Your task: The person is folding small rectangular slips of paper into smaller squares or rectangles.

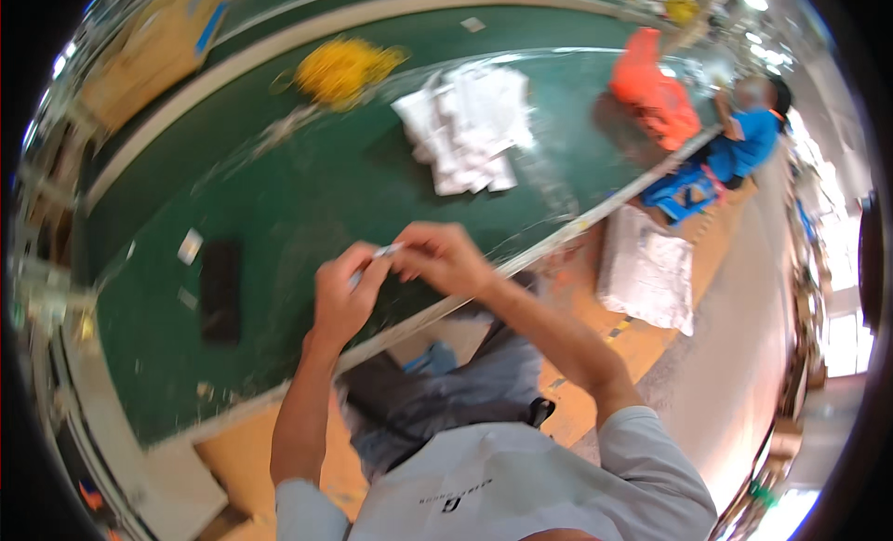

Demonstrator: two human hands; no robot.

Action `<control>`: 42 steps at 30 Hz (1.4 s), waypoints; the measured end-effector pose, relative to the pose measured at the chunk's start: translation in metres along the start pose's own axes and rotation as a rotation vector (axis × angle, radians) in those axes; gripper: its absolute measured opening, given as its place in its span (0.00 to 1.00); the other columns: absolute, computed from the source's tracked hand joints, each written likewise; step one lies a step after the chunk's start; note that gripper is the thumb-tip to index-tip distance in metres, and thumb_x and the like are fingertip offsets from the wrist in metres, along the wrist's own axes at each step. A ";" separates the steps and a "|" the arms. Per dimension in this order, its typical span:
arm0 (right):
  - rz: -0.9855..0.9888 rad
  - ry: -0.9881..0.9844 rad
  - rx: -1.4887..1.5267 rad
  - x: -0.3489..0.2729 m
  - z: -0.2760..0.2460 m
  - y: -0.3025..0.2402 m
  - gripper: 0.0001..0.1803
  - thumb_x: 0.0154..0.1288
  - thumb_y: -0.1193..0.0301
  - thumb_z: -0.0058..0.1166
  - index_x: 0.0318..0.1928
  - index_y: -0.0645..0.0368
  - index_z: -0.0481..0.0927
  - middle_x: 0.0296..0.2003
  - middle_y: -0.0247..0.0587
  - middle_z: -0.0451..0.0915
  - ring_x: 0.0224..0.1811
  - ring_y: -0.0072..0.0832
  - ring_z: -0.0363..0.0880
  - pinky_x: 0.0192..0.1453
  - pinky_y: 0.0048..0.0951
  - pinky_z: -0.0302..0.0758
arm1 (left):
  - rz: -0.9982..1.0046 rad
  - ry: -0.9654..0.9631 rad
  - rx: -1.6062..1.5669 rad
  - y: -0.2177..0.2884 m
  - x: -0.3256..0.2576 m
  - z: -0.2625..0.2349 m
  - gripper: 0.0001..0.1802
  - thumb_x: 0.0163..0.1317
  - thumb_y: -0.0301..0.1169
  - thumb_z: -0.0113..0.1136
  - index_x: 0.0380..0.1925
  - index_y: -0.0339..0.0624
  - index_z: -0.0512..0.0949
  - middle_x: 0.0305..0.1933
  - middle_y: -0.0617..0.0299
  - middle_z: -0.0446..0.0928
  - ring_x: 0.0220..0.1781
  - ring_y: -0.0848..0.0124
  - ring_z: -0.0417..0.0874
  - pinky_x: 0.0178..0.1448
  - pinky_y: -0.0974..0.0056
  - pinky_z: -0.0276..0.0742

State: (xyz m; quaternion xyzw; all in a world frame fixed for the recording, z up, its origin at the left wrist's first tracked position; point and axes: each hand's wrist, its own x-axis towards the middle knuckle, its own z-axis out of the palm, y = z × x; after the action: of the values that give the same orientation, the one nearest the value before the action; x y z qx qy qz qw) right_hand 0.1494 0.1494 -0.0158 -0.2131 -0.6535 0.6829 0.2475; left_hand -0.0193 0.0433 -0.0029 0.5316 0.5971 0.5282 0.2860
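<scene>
My left hand (346, 288) and my right hand (439, 260) meet above the near edge of a green-topped table (307, 187). Between their fingertips is a small white piece (387, 251), pinched from both sides; its kind is too small to make out. A bit of pale material also shows under the left fingers. Beyond the hands lies a loose pile of white folded pieces (470, 122), perhaps paper or cloth. To the left of my left hand rests a dark flat rectangular object (221, 292).
A yellow tangle of bands or string (342, 71) lies at the back. Orange-red plastic bags (651, 94) sit far right, near a person in blue (749, 136). A wrapped whitish bundle (644, 267) is on the floor right of the table. A cardboard box (153, 53) stands far left.
</scene>
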 end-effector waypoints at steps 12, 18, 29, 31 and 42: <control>-0.139 -0.058 -0.180 -0.010 -0.011 -0.021 0.07 0.71 0.72 0.61 0.39 0.64 0.82 0.28 0.34 0.82 0.29 0.17 0.82 0.33 0.22 0.78 | 0.153 0.045 0.097 -0.001 0.000 0.013 0.08 0.70 0.27 0.61 0.32 0.34 0.80 0.21 0.63 0.72 0.24 0.79 0.68 0.28 0.68 0.65; -0.154 0.030 -0.057 -0.011 -0.011 -0.001 0.10 0.76 0.68 0.58 0.43 0.64 0.81 0.32 0.29 0.81 0.33 0.14 0.81 0.37 0.19 0.79 | 0.096 -0.046 0.082 0.005 0.002 0.012 0.11 0.72 0.28 0.59 0.30 0.34 0.78 0.20 0.66 0.68 0.24 0.81 0.64 0.27 0.67 0.60; -0.145 -0.043 -0.101 -0.012 -0.011 0.003 0.10 0.72 0.68 0.60 0.38 0.63 0.80 0.26 0.32 0.82 0.27 0.17 0.80 0.30 0.23 0.74 | 0.126 -0.026 0.033 -0.003 -0.002 0.013 0.14 0.73 0.30 0.59 0.29 0.34 0.76 0.22 0.71 0.66 0.26 0.82 0.61 0.28 0.68 0.56; -0.144 -0.026 -0.117 -0.014 -0.010 0.005 0.09 0.72 0.69 0.60 0.40 0.64 0.81 0.27 0.33 0.82 0.27 0.17 0.79 0.30 0.24 0.74 | 0.112 -0.047 0.021 -0.003 -0.002 0.012 0.14 0.74 0.31 0.58 0.29 0.34 0.77 0.23 0.72 0.67 0.28 0.82 0.62 0.29 0.69 0.56; -0.062 0.015 -0.182 -0.017 -0.010 -0.013 0.09 0.72 0.68 0.60 0.39 0.63 0.80 0.27 0.32 0.82 0.29 0.15 0.78 0.32 0.22 0.74 | 0.121 -0.160 -0.050 0.002 0.019 0.011 0.12 0.72 0.28 0.57 0.29 0.33 0.78 0.19 0.65 0.69 0.23 0.81 0.65 0.26 0.66 0.61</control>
State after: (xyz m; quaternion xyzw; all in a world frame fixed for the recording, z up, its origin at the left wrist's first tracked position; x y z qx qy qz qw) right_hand 0.1699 0.1476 -0.0037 -0.2197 -0.7172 0.6110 0.2530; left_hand -0.0133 0.0644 0.0000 0.6000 0.5258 0.5151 0.3134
